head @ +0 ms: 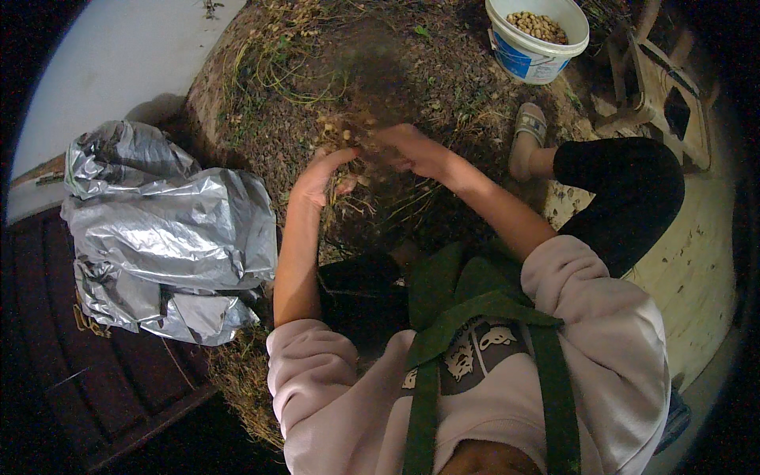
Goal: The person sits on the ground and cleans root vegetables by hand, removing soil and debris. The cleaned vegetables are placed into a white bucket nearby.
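Observation:
A bunch of peanut plants with dry stems, roots and pale pods (339,132) is gripped in my left hand (325,172), above the littered ground. Some stems hang below my fingers. Just to the right, my right hand (415,149) is blurred by motion at the side of the bunch. Its fingertips are too smeared to tell whether they hold a pod. At the upper right stands a white bucket (537,50) with a blue label, and peanuts (537,27) lie inside it.
Pulled plants with yellow-green stems (273,68) lie ahead on the leaf-strewn soil. Crumpled silver sheeting (178,225) covers something at the left, beside dark ridged panels (47,309). An overturned stool (671,101) lies at the right, past my sandalled foot (528,136).

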The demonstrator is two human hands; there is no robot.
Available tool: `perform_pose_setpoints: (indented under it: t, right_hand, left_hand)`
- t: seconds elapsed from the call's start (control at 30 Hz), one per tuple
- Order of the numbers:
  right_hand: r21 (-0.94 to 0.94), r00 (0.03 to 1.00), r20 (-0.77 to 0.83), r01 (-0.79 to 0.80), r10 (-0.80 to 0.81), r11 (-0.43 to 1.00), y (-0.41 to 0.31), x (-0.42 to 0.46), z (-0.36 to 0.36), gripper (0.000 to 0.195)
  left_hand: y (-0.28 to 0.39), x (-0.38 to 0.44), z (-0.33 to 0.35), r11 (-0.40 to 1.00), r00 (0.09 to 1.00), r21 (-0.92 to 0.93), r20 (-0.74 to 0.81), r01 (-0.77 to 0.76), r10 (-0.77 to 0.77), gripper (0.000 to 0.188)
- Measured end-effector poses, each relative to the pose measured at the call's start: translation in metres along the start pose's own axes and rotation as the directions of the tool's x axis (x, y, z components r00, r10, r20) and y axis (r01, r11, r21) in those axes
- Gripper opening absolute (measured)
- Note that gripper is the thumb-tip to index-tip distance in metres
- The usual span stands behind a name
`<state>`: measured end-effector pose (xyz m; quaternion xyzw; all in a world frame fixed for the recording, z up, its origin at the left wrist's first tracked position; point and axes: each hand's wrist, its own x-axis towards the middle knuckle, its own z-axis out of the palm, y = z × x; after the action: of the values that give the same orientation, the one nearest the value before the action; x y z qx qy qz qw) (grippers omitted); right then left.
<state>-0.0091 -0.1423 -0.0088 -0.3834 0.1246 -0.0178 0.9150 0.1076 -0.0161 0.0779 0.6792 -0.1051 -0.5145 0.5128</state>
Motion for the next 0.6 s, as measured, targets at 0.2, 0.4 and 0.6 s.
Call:
perform_pose_setpoints:
  t: [0.2,0.4,0.6]
  right_hand:
    - [-0.133,0.885,-0.315,0.317,-0.344,0.939,0.037,0.036,-0.060,0.021]
    - [-0.541,0.688,-0.627,-0.047,-0.366,0.839,-0.078,0.014,-0.150,0.032]
    - [-0.813,0.506,-0.527,-0.534,-0.682,0.232,-0.232,-0.024,-0.241,0.047]
  left_hand:
    - [-0.004,0.011,0.004,0.997,0.992,0.015,-0.102,0.071,-0.069,0.017]
    - [-0.001,-0.006,-0.030,0.998,0.996,-0.041,-0.079,0.045,-0.049,0.029]
    - [-0.005,0.009,-0.061,0.974,0.981,-0.206,0.188,0.092,-0.053,0.032]
